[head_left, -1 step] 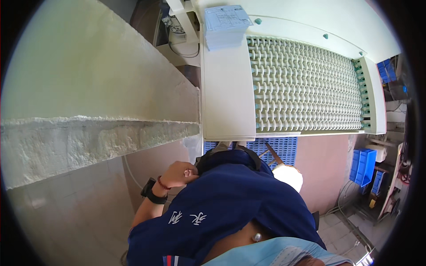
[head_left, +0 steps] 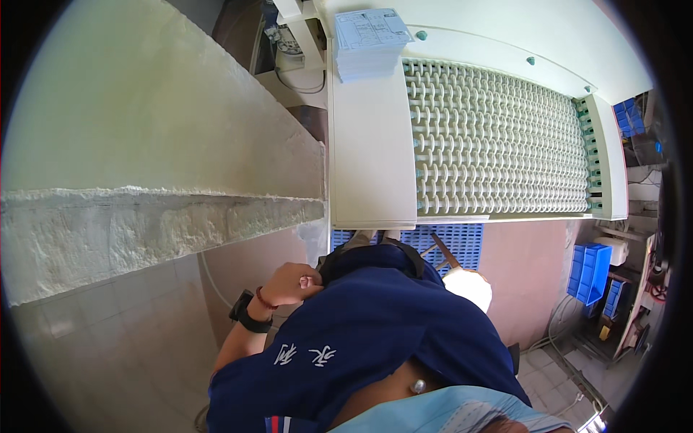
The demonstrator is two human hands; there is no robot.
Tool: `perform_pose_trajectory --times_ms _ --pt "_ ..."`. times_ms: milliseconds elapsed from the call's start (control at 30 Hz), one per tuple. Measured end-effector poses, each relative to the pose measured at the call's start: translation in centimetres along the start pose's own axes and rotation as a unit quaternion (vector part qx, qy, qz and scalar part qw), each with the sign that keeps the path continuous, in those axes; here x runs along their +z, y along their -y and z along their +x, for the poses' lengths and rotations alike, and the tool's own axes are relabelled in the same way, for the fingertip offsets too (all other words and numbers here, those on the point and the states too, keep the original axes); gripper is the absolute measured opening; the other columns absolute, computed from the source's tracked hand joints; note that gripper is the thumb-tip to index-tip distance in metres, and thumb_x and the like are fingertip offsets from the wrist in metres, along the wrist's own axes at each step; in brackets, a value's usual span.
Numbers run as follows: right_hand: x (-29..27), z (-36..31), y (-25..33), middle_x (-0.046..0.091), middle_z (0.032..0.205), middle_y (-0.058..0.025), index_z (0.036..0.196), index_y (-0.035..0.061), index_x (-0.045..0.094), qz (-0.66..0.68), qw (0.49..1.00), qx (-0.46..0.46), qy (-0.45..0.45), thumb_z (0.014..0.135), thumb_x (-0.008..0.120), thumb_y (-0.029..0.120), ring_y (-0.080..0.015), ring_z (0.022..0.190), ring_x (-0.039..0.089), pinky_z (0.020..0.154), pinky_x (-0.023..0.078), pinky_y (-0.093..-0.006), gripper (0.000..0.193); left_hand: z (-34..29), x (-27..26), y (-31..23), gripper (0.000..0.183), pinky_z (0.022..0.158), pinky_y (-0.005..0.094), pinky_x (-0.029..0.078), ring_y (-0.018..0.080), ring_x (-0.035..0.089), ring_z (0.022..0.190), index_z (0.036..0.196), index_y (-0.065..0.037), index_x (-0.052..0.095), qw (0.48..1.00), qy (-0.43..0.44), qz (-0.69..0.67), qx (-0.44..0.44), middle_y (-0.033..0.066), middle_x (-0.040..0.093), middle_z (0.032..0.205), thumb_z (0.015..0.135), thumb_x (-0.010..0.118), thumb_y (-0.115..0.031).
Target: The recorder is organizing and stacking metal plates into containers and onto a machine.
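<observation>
My left hand [head_left: 292, 283] rests at my waist, against the side of my dark blue shirt [head_left: 361, 310]. Its fingers are curled in, and whatever they may grip is hidden. A red beaded bracelet [head_left: 266, 298] and a black watch [head_left: 249, 312] are on that wrist. My right hand is out of sight. Beyond me, at the far left end of a white machine [head_left: 372, 159], lies a stack of thin light-blue rectangular sheets [head_left: 369, 32] with printed line patterns on top. Neither hand is near the stack.
Rows of white roller wheels [head_left: 498, 141] fill the machine's bed. A thick, rough-edged wall [head_left: 159, 144] juts in on the left. Blue plastic grating [head_left: 462, 242] lies on the floor, with a stool [head_left: 469, 287] nearby. Blue crates [head_left: 590, 273] and cables are at the right.
</observation>
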State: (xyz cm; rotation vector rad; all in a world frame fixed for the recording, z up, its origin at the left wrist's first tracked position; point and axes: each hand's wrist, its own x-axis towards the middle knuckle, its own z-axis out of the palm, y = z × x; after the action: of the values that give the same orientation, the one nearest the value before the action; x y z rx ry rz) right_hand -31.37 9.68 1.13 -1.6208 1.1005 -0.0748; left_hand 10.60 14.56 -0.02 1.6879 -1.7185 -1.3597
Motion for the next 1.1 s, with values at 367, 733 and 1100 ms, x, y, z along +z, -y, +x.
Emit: perform_pose_trajectory --times_ms 367,733,1100 --pt "-1.1 0.0 0.1 0.06 0.07 -0.0106 0.077 0.0024 0.061 -0.006 0.999 -0.024 0.024 0.072 0.061 0.015 -0.0225 0.07 0.059 0.063 0.045 -0.0335 0.013 0.9 0.0 -1.3 0.017 0.057 0.0248 0.046 0.0154 0.059 0.061 0.078 -0.007 0.066 0.996 0.017 -0.084 -0.013 0.0049 0.062 0.069 0.07 0.072 -0.021" --pt "-1.9 -1.5 -0.2 0.061 0.07 -0.0115 0.077 0.0028 0.061 0.003 0.999 -0.039 0.022 0.072 0.061 0.016 -0.0248 0.071 0.06 0.063 0.045 -0.0345 0.014 3.1 -1.0 -2.9 0.019 0.057 0.0213 0.043 0.0103 0.056 0.063 0.08 -0.006 0.066 0.997 0.053 -0.06 0.015 0.0023 0.062 0.074 0.072 0.073 -0.022" --pt "-3.7 -1.2 -1.7 0.061 0.071 -0.0123 0.077 0.0032 0.061 0.029 0.995 -0.1 0.007 0.071 0.061 0.018 -0.027 0.071 0.06 0.063 0.045 -0.0355 0.016 -0.9 -1.8 -3.9 0.027 0.064 0.026 0.047 0.0161 0.061 0.069 0.085 -0.005 0.065 0.998 -0.054 0.002 -0.035 0.0083 0.064 0.079 0.067 0.077 -0.022"
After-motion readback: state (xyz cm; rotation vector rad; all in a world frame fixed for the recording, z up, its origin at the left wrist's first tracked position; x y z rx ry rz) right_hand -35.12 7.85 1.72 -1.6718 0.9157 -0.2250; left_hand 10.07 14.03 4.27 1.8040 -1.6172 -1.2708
